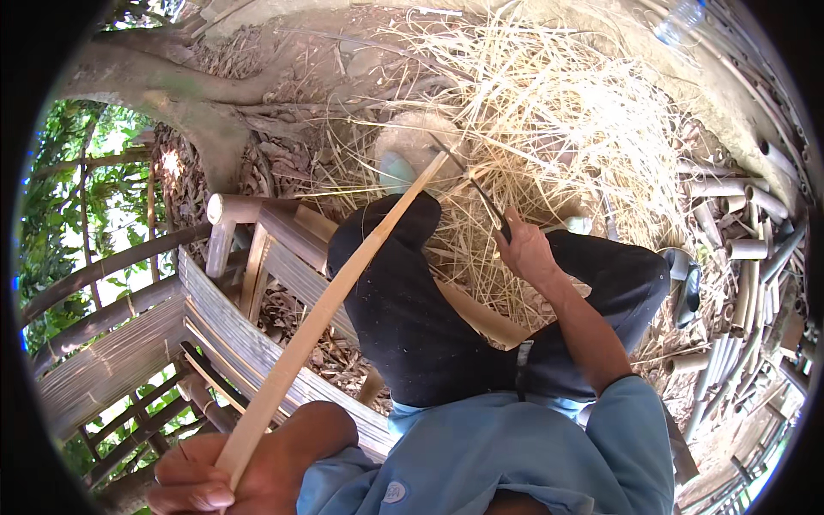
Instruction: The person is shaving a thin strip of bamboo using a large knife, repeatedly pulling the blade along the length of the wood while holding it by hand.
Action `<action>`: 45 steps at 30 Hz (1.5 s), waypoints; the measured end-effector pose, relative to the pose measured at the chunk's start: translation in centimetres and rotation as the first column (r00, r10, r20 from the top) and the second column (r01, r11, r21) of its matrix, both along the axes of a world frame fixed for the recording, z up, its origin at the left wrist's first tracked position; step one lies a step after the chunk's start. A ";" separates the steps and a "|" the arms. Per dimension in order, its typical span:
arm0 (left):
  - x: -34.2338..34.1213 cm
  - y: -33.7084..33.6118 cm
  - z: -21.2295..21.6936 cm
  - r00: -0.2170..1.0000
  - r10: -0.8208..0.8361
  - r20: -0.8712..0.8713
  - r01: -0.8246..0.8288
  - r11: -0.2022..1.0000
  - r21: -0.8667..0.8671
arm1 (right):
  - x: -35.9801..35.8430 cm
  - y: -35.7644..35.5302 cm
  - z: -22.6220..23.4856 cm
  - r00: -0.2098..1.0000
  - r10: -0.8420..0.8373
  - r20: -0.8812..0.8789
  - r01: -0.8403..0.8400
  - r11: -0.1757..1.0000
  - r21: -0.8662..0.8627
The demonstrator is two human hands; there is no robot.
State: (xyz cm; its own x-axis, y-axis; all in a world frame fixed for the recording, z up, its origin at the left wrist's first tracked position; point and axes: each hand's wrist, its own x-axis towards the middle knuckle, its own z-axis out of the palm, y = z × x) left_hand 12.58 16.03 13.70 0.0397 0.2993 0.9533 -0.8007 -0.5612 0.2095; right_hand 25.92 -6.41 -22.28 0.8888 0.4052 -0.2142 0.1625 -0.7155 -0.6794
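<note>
A long, flat, pale bamboo strip [322, 305] slants from the lower left up toward the middle. My left hand [245, 468] grips its near end, fingers wrapped round it. Above my knees, my right hand [525, 249] is closed on the handle of a knife [485, 196]. The thin dark blade points up and left, and its tip lies close to the strip's far end; whether they touch I cannot tell. Behind the strip's tip is a round, flat-topped stump or stone [421, 142].
Pale bamboo shavings [566, 112] heap on the ground ahead. Cut bamboo poles [747, 249] lie stacked at the right. Left of me stands a slatted bamboo bench [232, 300]; beyond it spread thick tree roots [163, 81]. A clear plastic bottle [678, 21] lies at the far right.
</note>
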 end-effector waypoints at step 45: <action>0.2 -3.2 -4.1 0.974 0.111 -0.199 -0.166 0.944 -0.286 | -7.6 6.1 21.6 0.901 0.193 0.390 -0.375 0.799 0.471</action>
State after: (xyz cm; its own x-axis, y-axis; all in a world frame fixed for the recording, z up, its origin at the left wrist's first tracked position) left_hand 12.80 12.78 9.64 0.1382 0.5839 0.8000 -0.6536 -0.5531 0.5166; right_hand 18.37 -0.29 -0.69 0.6956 0.6173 0.3675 0.5641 -0.1526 -0.8115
